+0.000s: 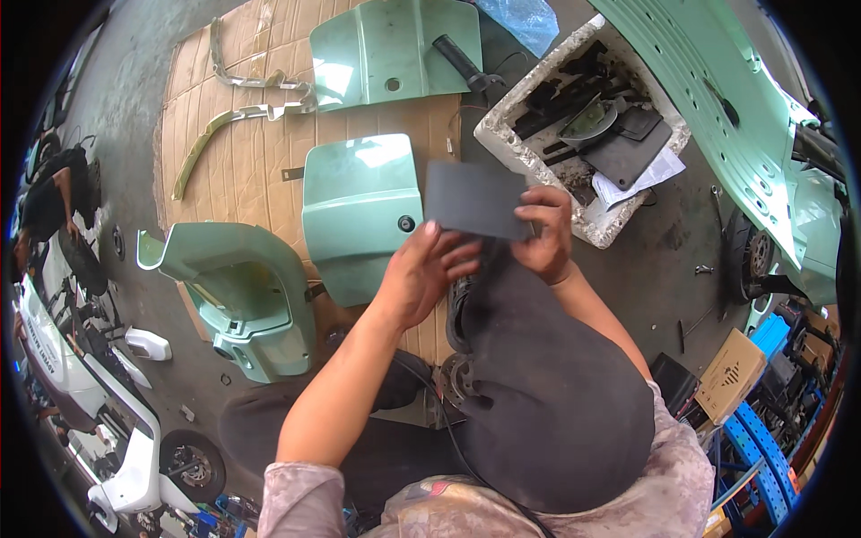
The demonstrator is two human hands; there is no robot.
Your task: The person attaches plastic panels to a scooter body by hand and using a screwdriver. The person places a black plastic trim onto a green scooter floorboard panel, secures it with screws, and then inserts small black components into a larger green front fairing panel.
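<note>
While right hand (pixel 547 238) pinches panel (pixel 471 199), left (pixel 420 280) spread

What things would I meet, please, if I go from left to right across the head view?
Co-worker → green curved cover → lower green panel → dark flat piece → white foam box → small cardboard box.

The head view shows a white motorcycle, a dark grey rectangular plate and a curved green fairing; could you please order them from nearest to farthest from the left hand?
1. Dark grey rectangular plate: just beyond the thumb.
2. Curved green fairing: to the left, partly on cardboard.
3. White motorcycle: far lower left.
</note>
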